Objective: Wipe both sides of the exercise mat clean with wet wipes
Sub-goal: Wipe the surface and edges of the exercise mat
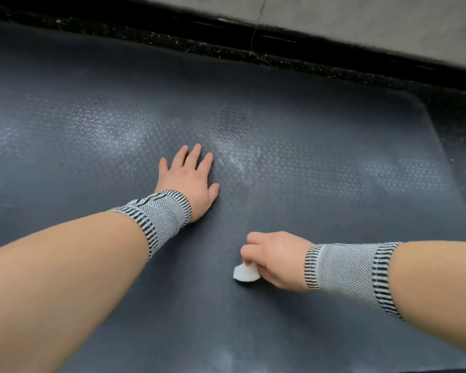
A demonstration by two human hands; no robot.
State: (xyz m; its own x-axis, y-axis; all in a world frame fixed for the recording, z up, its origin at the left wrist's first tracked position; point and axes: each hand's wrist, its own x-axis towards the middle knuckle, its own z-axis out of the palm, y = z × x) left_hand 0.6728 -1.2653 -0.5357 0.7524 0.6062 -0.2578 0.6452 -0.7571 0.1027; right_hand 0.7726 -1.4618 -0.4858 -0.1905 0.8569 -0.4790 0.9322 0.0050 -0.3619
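Left hand (188, 181) lies flat, fingers spread, on the dark grey textured exercise mat (320, 168). Right hand (273, 258), nearer, pinches a crumpled white wet wipe (246, 272) against it.

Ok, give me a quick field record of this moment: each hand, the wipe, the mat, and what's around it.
left hand: flat on the mat, fingers spread
right hand: fingers curled round a wet wipe
wet wipe: white, wadded, at the mat surface
exercise mat: dark grey, textured, lying flat, pale sheen across the middle
wristbands: grey striped, one on each wrist
floor: black speckled, beyond the mat's far edge
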